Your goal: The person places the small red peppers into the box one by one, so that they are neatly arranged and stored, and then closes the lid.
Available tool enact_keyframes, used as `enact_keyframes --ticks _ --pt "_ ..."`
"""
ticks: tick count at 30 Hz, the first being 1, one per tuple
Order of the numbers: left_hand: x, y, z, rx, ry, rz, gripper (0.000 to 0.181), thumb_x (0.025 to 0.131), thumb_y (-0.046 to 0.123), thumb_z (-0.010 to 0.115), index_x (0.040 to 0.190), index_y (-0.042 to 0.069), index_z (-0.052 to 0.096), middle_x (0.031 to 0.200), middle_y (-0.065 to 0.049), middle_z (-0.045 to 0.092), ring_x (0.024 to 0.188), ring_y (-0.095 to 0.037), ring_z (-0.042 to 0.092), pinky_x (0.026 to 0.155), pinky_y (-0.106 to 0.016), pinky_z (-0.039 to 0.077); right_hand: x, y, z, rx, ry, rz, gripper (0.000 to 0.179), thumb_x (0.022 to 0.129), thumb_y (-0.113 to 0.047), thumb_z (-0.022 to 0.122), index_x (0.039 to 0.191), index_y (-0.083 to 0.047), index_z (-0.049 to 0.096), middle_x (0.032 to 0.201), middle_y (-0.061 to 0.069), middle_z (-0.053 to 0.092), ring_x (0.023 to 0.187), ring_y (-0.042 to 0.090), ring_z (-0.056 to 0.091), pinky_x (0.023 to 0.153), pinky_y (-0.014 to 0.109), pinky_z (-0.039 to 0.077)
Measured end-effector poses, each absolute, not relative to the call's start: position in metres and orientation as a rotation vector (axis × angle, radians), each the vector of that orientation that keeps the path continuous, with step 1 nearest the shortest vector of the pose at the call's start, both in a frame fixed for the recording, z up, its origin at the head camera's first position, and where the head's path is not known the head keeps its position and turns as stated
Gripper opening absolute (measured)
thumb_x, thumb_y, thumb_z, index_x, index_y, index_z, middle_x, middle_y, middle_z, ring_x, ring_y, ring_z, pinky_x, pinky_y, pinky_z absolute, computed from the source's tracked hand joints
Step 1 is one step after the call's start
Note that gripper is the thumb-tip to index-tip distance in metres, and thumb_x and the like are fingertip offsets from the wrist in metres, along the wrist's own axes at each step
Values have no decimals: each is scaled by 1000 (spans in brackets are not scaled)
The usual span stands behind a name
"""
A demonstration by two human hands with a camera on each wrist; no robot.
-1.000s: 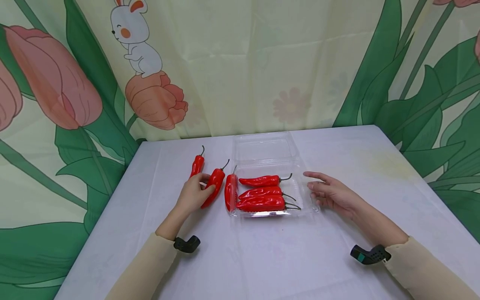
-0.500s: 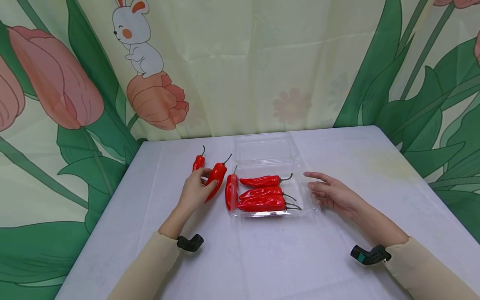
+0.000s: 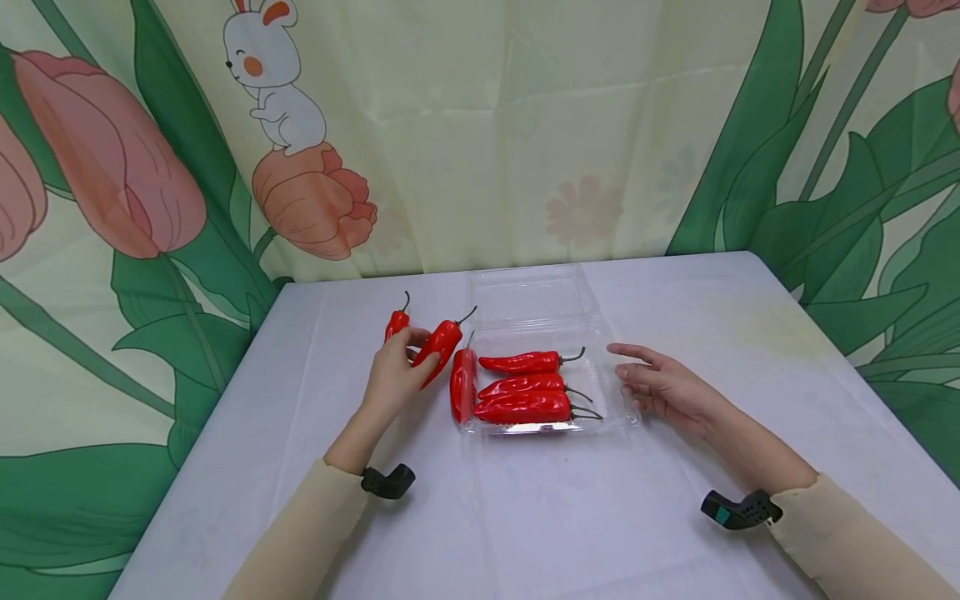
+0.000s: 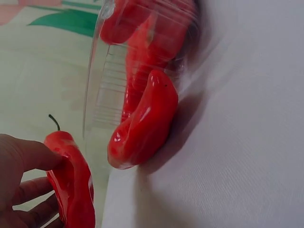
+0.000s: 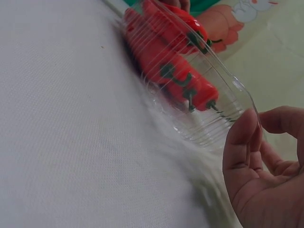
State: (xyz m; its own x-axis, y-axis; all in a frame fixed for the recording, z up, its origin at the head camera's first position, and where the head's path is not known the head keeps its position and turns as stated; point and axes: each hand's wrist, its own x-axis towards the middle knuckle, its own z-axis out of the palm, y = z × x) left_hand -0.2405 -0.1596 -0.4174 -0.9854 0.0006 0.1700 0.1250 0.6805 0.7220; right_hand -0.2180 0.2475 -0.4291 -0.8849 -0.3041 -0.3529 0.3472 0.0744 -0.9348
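My left hand [image 3: 393,371] pinches a red chili pepper [image 3: 438,350] between thumb and fingers, its green stem pointing up and right. In the left wrist view this held pepper [image 4: 71,180] is at lower left. Another red chili pepper [image 3: 462,385] lies along the left wall of a clear plastic container [image 3: 600,333]. Inside the container rest three red peppers [image 3: 525,408], side by side with stems to the right. Behind my left hand a further pepper [image 3: 397,322] is partly hidden. My right hand [image 3: 667,392] holds the container's right rim, thumb and index finger [image 5: 280,118] on either side of it.
The container's clear lid [image 3: 528,296] stands folded open toward the back of the white-covered table [image 3: 562,517]. A curtain [image 3: 487,142] printed with tulips and a rabbit hangs behind the table edge. Each wrist wears a small black camera [image 3: 388,482].
My left hand has lifted its pepper and carried it up and right, toward the container. The right hand, the container and the peppers in it have stayed in place.
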Motion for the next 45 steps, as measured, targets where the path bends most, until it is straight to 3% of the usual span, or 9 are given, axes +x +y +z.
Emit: enact_keyframes --ticks 23,45 --pt "-241 -139 -407 -209 -2738 -1467 51 89 18 80 135 10 60 132 -11 65 116 -29 62 90 -43 61 -218 248 -431 38 1851 -1905 66 105 -24 61 161 -14 28 107 1 57 81 8 62 70 20 57" --pt "-240 -113 -404 -302 -2735 -1514 41 90 16 80 128 13 66 124 -7 68 112 -25 64 92 -40 61 -218 247 -432 36 1852 -1894 67 105 -26 61 162 -15 28 110 3 56 81 8 62 71 21 57"
